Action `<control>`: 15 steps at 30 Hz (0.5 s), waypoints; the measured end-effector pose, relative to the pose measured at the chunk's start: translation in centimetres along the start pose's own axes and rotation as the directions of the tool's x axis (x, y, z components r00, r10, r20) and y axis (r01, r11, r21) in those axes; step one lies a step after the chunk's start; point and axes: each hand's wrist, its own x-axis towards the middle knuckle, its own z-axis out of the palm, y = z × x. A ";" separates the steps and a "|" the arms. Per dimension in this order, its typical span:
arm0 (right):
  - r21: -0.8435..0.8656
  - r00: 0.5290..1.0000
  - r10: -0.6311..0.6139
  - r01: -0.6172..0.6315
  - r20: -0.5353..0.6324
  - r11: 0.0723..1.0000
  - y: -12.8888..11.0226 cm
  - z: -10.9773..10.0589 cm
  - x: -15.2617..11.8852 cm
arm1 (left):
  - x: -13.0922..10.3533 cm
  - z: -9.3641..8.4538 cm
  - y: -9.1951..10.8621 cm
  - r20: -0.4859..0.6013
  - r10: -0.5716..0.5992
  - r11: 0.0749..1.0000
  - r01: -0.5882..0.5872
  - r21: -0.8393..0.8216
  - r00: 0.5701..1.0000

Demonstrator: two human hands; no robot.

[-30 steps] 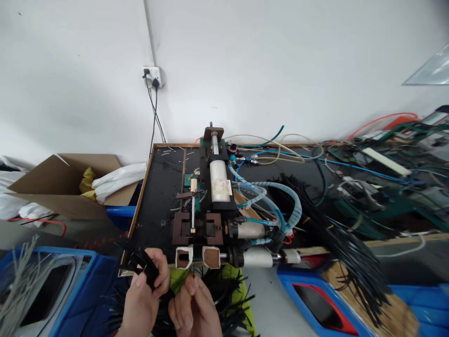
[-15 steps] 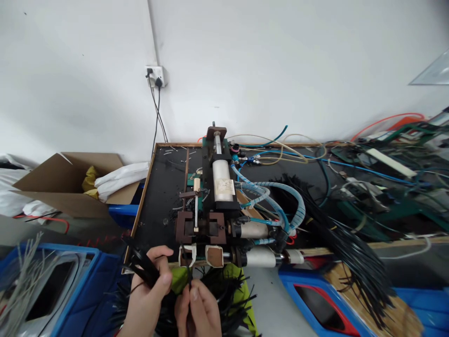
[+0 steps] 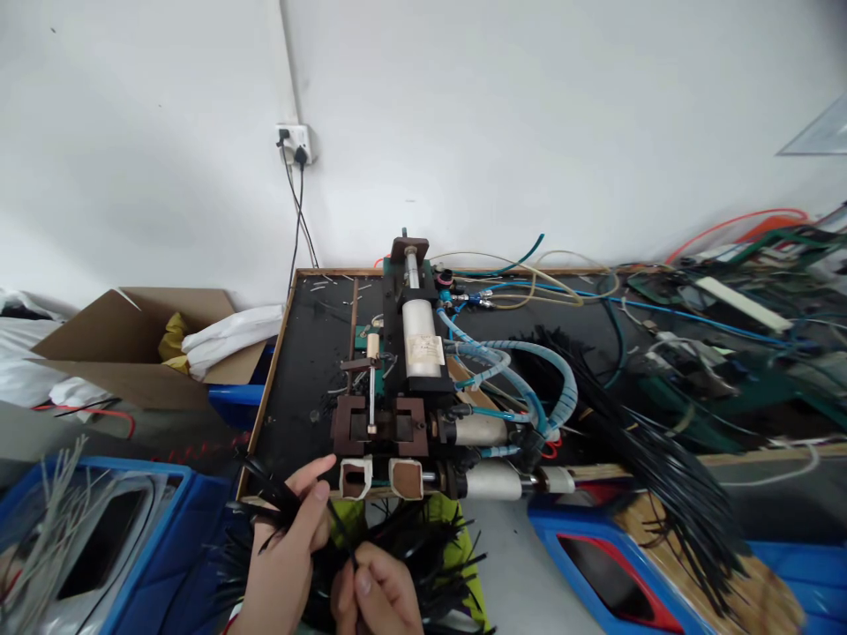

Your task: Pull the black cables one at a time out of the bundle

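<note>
My left hand (image 3: 291,551) is closed around a bundle of black cables (image 3: 268,487) at the bench's front left edge. Lower and to the right, my right hand (image 3: 380,591) pinches a single black cable (image 3: 342,534). That cable slants up and left, its upper end near my left thumb; whether the thumb touches it I cannot tell. Just above the hands are two white-edged brown pads (image 3: 406,479) of a pneumatic machine (image 3: 423,335), with brown jaw blocks (image 3: 410,428) behind them. Below, many black cable ends (image 3: 456,564) lie over yellow-green material (image 3: 477,578).
A large bundle of black cables (image 3: 635,459) hangs over the bench front on the right. Blue bins stand at left (image 3: 155,538) and right (image 3: 562,556). An open cardboard box (image 3: 119,379) sits at back left. Blue air hoses (image 3: 556,379) loop beside the machine.
The single cable's upper end has swung left, away from the left pad toward my left hand. My left hand has shifted slightly right; my right hand has dropped a little.
</note>
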 end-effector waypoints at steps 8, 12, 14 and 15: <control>0.399 0.996 -0.081 0.084 -0.026 0.913 -1.2 -0.8 1.7 | 0.1 0.1 1.3 0.252 0.150 0.964 -0.085 -0.253 0.956; 0.410 0.998 -0.050 0.056 -0.027 0.910 -1.1 -0.6 1.9 | -0.4 -0.2 1.6 0.306 0.163 0.966 -0.089 -0.242 0.938; 0.413 0.999 -0.029 0.036 -0.023 0.910 -1.0 -0.5 1.9 | -0.5 -0.2 1.7 0.312 0.141 0.969 -0.066 -0.239 0.940; 0.414 0.999 -0.022 0.030 -0.024 0.910 -0.9 -0.5 1.9 | -0.4 -0.2 1.8 0.313 0.126 0.970 -0.050 -0.240 0.941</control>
